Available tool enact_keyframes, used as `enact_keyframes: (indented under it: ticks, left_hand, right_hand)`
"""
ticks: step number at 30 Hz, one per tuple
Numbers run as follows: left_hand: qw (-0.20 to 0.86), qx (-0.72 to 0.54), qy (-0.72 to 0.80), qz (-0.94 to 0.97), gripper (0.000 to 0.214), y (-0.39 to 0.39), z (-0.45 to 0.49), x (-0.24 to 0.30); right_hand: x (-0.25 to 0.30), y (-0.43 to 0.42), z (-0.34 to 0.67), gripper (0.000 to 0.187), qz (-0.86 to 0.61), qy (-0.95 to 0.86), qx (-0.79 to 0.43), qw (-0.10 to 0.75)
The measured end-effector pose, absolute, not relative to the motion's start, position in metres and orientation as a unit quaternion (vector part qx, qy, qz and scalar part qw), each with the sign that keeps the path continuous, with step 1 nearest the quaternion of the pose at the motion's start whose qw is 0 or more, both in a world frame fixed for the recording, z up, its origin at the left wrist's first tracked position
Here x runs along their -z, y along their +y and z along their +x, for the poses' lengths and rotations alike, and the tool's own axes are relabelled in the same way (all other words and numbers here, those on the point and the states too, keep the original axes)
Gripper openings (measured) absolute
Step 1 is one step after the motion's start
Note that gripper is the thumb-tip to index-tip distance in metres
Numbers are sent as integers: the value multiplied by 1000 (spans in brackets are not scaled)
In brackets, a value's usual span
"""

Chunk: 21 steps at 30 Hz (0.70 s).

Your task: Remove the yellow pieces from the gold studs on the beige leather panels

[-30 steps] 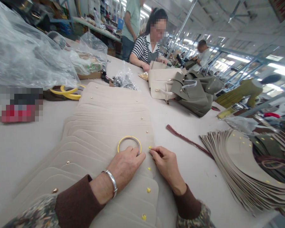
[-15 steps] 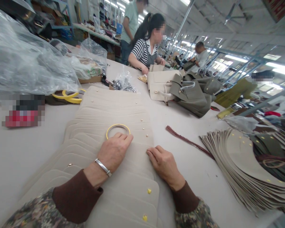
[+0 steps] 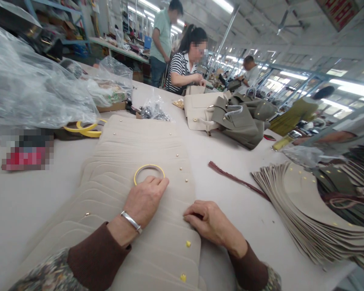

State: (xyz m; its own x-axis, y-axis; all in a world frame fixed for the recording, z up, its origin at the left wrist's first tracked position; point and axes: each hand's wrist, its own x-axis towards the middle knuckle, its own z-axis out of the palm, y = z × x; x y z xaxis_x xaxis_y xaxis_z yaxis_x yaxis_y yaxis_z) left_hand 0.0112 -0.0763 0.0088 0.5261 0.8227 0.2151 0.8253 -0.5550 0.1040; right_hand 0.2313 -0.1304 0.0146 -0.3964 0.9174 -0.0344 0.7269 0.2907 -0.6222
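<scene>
Overlapping beige leather-like panels (image 3: 157, 250) lie fanned in a long row in front of me, some with small metal studs. Two yellow bits of tape (image 3: 188, 244) show near their right edge. My left hand (image 3: 144, 200) is closed on a thin roll of yellow tape (image 3: 149, 165) and rests over the panels; its fingertips are partly hidden. At the right edge of the row, my right hand (image 3: 210, 222) has thumb and forefinger pinched together. Whatever lies between those fingertips is too small to make out.
Yellow tape rolls (image 3: 89, 128) and clear plastic bags (image 3: 33, 81) lie left. Beige and grey-green handbags (image 3: 239, 121) stand farther back, near a person in a striped shirt (image 3: 182, 68). Right are a brown strip (image 3: 236, 179) and a fanned stack of panels (image 3: 294, 194).
My right hand has moved toward me along the panels' edge. My left hand keeps the tape roll in nearly the same place. The striped-shirt person's hands have come up together.
</scene>
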Motion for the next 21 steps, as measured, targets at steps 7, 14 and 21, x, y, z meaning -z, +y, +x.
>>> enact_keyframes:
  ticks: [7,14,21]
  left_hand:
    - [-57,363,-318,-874,24,-83,12,5]
    - [-97,312,-339,-882,32,-93,15,2]
    - [-107,276,-334,-895,22,-94,16,4]
  right_hand:
    - [-8,-124,227,16,-572,-660,-279,400]
    - [-18,-120,204,19,-466,-759,-207,405]
    - [-7,-120,202,17,-446,-801,-104,386]
